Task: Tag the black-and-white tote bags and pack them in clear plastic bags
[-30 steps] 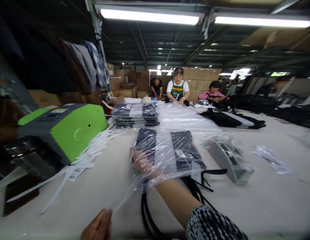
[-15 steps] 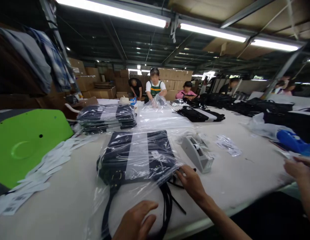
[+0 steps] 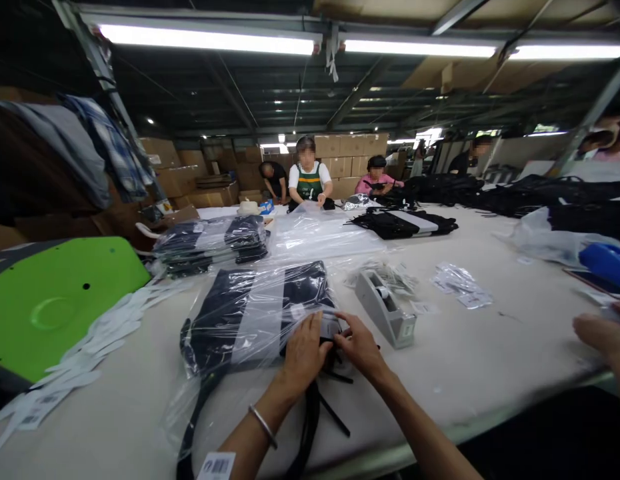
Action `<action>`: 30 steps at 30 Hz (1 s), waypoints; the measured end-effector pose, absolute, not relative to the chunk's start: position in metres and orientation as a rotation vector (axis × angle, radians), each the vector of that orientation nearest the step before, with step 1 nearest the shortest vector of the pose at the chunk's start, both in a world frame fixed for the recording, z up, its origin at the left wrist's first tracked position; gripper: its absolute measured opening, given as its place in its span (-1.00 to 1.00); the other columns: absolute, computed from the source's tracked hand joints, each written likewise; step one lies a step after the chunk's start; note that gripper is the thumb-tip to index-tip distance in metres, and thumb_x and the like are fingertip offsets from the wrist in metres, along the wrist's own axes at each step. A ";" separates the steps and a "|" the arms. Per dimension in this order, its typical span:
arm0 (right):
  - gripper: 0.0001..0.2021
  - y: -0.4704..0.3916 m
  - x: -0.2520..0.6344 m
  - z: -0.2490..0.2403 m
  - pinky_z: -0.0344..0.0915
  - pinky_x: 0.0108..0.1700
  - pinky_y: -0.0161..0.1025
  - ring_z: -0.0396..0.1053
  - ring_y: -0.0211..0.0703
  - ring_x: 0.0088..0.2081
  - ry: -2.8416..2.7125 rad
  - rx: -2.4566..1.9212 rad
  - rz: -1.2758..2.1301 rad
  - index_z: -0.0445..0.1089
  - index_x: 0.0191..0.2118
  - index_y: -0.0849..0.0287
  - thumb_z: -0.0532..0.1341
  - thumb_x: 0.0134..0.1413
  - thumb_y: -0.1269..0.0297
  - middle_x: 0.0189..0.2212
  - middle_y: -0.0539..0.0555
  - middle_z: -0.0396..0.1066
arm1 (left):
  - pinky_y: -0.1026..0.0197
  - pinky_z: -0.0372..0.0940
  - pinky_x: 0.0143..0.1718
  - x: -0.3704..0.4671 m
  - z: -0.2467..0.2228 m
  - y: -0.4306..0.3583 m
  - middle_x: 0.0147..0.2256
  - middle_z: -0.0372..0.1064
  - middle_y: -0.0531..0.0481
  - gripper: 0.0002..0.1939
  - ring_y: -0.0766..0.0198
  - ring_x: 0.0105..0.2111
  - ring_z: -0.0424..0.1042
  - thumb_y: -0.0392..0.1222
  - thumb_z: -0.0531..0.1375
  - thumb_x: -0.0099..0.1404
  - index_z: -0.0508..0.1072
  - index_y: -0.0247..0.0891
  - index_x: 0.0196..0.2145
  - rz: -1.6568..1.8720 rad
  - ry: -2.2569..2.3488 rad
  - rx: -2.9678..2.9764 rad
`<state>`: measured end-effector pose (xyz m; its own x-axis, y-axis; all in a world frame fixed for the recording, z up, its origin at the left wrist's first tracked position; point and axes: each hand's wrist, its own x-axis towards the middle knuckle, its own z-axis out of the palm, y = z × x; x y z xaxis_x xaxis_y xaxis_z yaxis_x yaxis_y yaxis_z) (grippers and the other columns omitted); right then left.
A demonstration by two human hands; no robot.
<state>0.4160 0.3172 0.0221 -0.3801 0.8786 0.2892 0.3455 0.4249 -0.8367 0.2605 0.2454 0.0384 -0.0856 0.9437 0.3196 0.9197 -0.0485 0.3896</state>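
A dark handbag (image 3: 221,303) with a white band (image 3: 260,310) around it lies on the table inside a clear plastic bag (image 3: 177,393). Its black straps (image 3: 193,427) stretch toward me, partly under the loose plastic. My left hand (image 3: 304,350) rests on the bag's near right corner, fingers stretched out over the plastic. At that same corner my right hand (image 3: 361,343) pinches the plastic edge between thumb and fingers. Just right of it stands a grey tape dispenser (image 3: 387,310). A barcode label (image 3: 216,465) sits by my left forearm.
Bagged dark bags (image 3: 210,237) are stacked behind on the left, beside clear plastic sheets (image 3: 325,233). A green panel (image 3: 65,300) and white tags (image 3: 100,333) lie left. Small packets (image 3: 460,285) are to the right. A co-worker's hand (image 3: 603,337) enters at the right edge.
My left hand has moved up and forward from the straps onto the bag's corner. My right hand has shifted slightly left and up there. The view has turned slightly.
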 end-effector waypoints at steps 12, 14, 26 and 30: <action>-0.73 0.317 0.399 0.034 0.37 0.06 -0.16 0.46 -0.12 -0.10 -2.096 -0.893 0.634 0.54 -0.16 0.10 0.15 0.13 0.50 -0.15 0.09 0.49 | -0.01 0.33 0.08 0.222 0.064 0.228 -0.10 0.43 -0.11 -0.69 0.09 -0.05 0.41 -0.25 0.08 0.40 0.40 -0.19 0.07 1.067 2.178 2.058; -0.77 0.317 0.388 0.032 0.39 0.02 -0.17 0.47 -0.13 -0.13 -2.056 -0.858 0.637 0.55 -0.23 0.10 0.15 0.16 0.47 -0.21 0.08 0.51 | -0.02 0.30 0.06 0.213 0.068 0.226 -0.16 0.44 -0.10 -0.77 0.06 -0.07 0.40 -0.17 0.06 0.43 0.49 -0.19 -0.09 0.983 2.265 2.051; -0.56 0.353 0.356 0.038 0.35 0.15 -0.18 0.45 -0.15 0.01 -2.052 -0.773 0.628 0.59 -0.21 0.13 0.06 -0.03 0.65 -0.07 0.10 0.51 | -0.15 0.05 0.28 0.190 0.060 0.245 0.11 0.41 -0.17 -0.68 -0.10 0.24 0.20 -0.16 0.02 0.44 0.54 -0.15 -0.04 0.734 2.469 1.924; -0.57 0.361 0.359 0.042 0.28 0.17 -0.15 0.38 -0.06 0.06 -2.177 -0.941 0.416 0.58 -0.13 0.15 0.06 0.04 0.64 -0.05 0.16 0.48 | -0.07 0.20 0.09 0.186 0.061 0.261 -0.10 0.48 -0.24 -0.73 -0.11 0.02 0.37 -0.13 0.08 0.38 0.58 -0.23 -0.26 0.719 2.475 1.869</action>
